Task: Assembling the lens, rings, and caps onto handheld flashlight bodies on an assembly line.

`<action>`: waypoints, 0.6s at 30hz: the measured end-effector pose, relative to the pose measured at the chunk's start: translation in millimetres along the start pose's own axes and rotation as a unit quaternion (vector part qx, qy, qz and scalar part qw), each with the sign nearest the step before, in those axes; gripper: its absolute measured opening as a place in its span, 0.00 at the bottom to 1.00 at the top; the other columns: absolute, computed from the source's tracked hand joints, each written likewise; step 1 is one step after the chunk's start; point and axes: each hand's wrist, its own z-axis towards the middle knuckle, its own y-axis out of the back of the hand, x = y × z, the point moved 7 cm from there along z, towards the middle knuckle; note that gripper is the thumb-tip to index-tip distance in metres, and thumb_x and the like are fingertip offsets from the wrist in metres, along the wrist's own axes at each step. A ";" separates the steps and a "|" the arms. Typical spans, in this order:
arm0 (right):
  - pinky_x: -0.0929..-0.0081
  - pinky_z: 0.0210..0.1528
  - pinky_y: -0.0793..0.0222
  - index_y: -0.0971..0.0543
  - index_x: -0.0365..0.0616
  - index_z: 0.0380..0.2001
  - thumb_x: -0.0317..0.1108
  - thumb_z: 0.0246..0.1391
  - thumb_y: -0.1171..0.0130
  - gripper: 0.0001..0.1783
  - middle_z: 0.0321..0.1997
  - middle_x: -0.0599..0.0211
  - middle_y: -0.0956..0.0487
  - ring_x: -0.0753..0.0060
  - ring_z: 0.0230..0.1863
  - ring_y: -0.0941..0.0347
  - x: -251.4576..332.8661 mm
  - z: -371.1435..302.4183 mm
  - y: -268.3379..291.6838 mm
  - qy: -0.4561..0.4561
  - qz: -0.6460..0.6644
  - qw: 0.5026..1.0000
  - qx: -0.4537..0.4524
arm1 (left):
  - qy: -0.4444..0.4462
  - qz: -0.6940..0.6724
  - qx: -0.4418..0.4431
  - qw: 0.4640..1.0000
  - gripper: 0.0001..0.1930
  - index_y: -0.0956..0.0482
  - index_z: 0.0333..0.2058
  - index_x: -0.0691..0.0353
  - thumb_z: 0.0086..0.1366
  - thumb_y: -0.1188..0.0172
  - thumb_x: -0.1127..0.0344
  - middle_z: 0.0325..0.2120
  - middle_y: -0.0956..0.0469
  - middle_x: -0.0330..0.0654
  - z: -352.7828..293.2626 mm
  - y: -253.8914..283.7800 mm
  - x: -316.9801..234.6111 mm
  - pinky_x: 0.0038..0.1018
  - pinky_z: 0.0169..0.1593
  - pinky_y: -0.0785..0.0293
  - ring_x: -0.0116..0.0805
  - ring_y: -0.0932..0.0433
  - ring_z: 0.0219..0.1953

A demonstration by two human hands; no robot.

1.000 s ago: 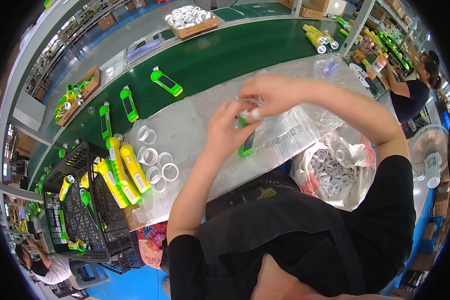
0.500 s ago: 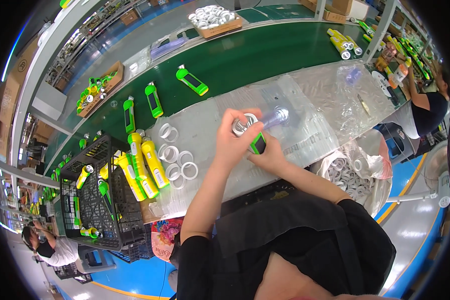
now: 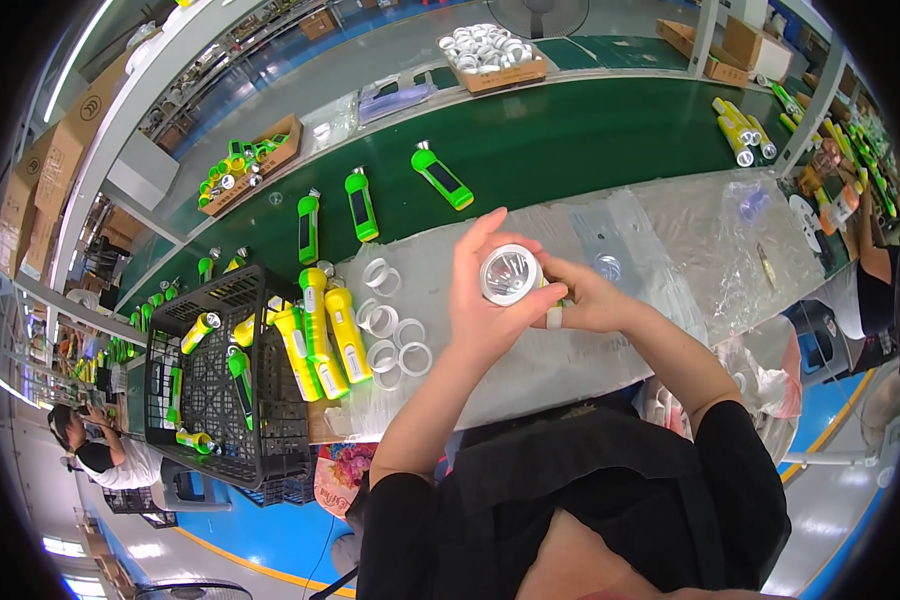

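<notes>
Plastic-covered surface [image 3: 660, 260] spans mid-frame, below a green belt [image 3: 560, 130]. At centre, our left hand [image 3: 480, 310] has its fingers clamped around the white-rimmed head of a flashlight [image 3: 511, 275], lens toward us; our right hand's [image 3: 588, 298] fingers close on its mostly hidden body. Left of centre lie white rings [image 3: 415, 343].

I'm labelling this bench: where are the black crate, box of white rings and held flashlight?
Black crate [image 3: 282, 435]: head view, right wall.
Box of white rings [image 3: 504, 78]: head view, front wall.
Held flashlight [image 3: 510, 275]: head view, reflector.
</notes>
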 end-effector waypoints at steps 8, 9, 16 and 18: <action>0.63 0.56 0.29 0.30 0.39 0.54 0.44 0.59 0.42 0.26 0.48 0.55 0.21 0.62 0.50 0.23 -32.4 42.2 50.5 -0.124 0.198 0.967 0.105 | 0.121 -0.007 -0.041 0.992 0.29 0.37 0.60 0.63 0.64 0.39 0.60 0.48 0.25 0.50 46.3 51.4 92.4 0.33 0.54 0.28 0.38 0.25 0.51; 0.62 0.55 0.29 0.31 0.40 0.54 0.49 0.57 0.40 0.30 0.48 0.53 0.21 0.59 0.49 0.22 -38.0 49.6 65.0 -0.126 0.206 0.966 0.089 | 0.124 0.128 -0.049 0.983 0.27 0.32 0.58 0.61 0.65 0.41 0.53 0.43 0.23 0.50 52.7 67.4 111.8 0.32 0.48 0.25 0.39 0.21 0.44; 0.70 0.55 0.32 0.27 0.42 0.51 0.31 0.53 0.36 0.22 0.51 0.63 0.22 0.69 0.53 0.25 -46.1 119.5 234.5 0.004 -0.209 0.972 -0.105 | 0.306 0.521 0.159 0.781 0.33 0.37 0.63 0.40 0.64 0.52 0.33 0.37 0.20 0.54 82.5 107.3 216.7 0.42 0.41 0.26 0.55 0.20 0.37; 0.66 0.59 0.32 0.25 0.43 0.50 0.22 0.46 0.37 0.24 0.54 0.57 0.24 0.56 0.57 0.28 -34.1 118.7 275.6 0.087 -0.502 0.836 -0.202 | 0.308 0.518 0.155 0.783 0.33 0.36 0.63 0.41 0.63 0.51 0.33 0.37 0.20 0.54 91.2 112.2 236.3 0.42 0.41 0.26 0.55 0.20 0.38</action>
